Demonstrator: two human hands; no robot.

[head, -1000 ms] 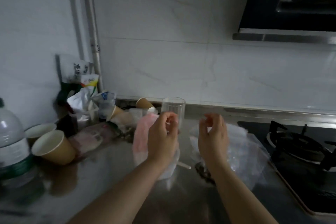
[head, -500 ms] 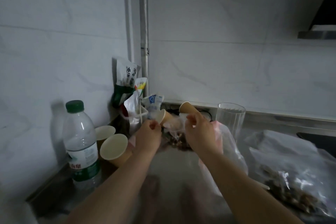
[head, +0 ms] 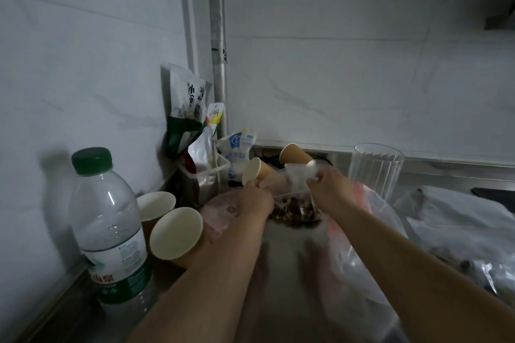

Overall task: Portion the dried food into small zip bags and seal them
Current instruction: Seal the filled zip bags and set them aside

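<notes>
A small clear zip bag (head: 292, 200) holding a portion of brown dried food (head: 295, 210) stands on the steel table (head: 281, 287), near the back corner and just in front of two tipped tan paper cups (head: 259, 171). The left hand (head: 255, 199) pinches the bag's top left corner with curled fingers (head: 257, 182); the right hand (head: 328, 189) pinches the top right corner the same way, thumb and fingertips closed on the plastic. Neither hand holds anything else.

Judging by this, filling of this bag looks finished and the step in hand is closing its strip. Whether the strip is pressed shut along its whole run cannot be told, as the plastic there is crumpled and pale. To the right lies a larger clear plastic bag (head: 473, 248) with more dark pieces inside, so more portions seem to remain.

The small bag sits upright, mouth pointing up and slightly away from the person, food settled in its bottom. Its long axis at the mouth runs left to right, stretched between the two hands. A green-capped water bottle (head: 108, 225) and a ribbed clear glass (head: 374, 170) stand to either side.
</notes>
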